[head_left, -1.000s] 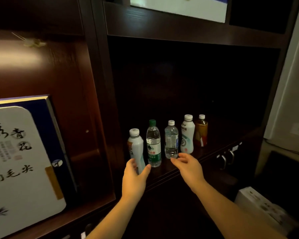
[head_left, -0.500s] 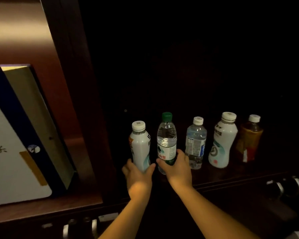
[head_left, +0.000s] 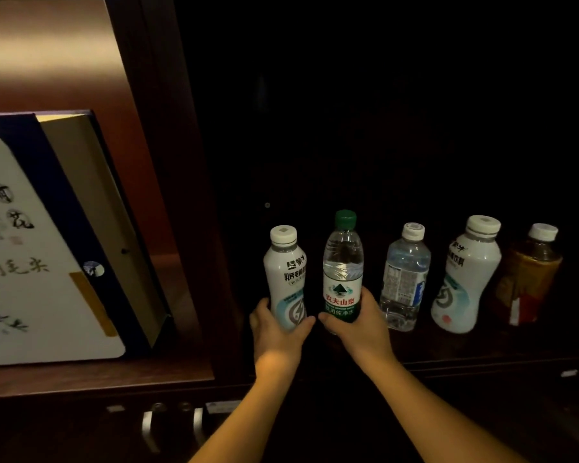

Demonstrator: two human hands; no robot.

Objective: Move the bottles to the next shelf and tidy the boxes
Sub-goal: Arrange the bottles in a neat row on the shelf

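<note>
My left hand (head_left: 276, 332) wraps the base of the white milk-drink bottle (head_left: 285, 279), thumb across the front and fingers curled behind. My right hand (head_left: 355, 324) grips the green-capped water bottle (head_left: 342, 272) low on its label in the same way. Both bottles stand upright at the left end of the dark shelf (head_left: 448, 349), just beside each other; whether they are already lifted off the wood I cannot tell.

Both grips sit low, so I judge the tops could sway. I would lift straight up, keep the two bottles from knocking together, and swing them left past the upright divider (head_left: 181, 228) onto the lit shelf (head_left: 97, 379). There the large blue-and-white gift box (head_left: 41, 262) leans and takes most of the room, so I would set them down in the bare strip in front of or beside it.

The clear water bottle (head_left: 404, 279), the second white bottle (head_left: 465, 275) and the amber tea bottle (head_left: 528, 279) wait in a row to the right.
</note>
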